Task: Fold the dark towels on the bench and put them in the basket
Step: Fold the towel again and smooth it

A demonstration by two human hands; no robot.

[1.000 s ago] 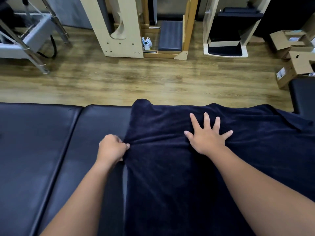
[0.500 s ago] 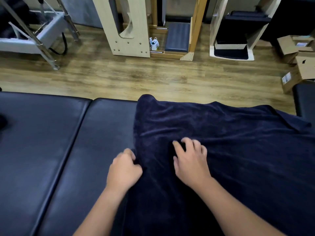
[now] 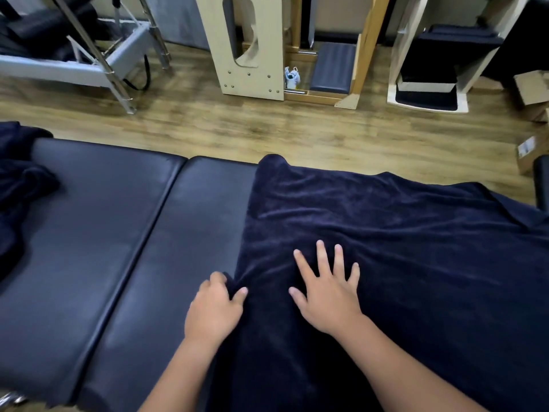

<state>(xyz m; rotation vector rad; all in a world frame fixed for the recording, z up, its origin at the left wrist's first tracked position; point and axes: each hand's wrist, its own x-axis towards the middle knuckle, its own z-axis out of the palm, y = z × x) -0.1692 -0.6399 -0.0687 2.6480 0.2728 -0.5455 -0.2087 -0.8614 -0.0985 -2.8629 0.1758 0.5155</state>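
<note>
Broadly: black padded bench [image 3: 98, 233] spans the view, seam left of centre. Dark towel [image 3: 401, 248] lies spread flat over its right half, left edge hanging just past the far side. Second dark towel [image 3: 17, 185] heaped at bench's far left end. Right hand [image 3: 326, 288] flat on the spread towel, palm down, fingers splayed, forearm angled in from lower right. Left hand [image 3: 215, 310] at towel's left edge, fingers curled, thumb and fingers pinching the cloth
</note>
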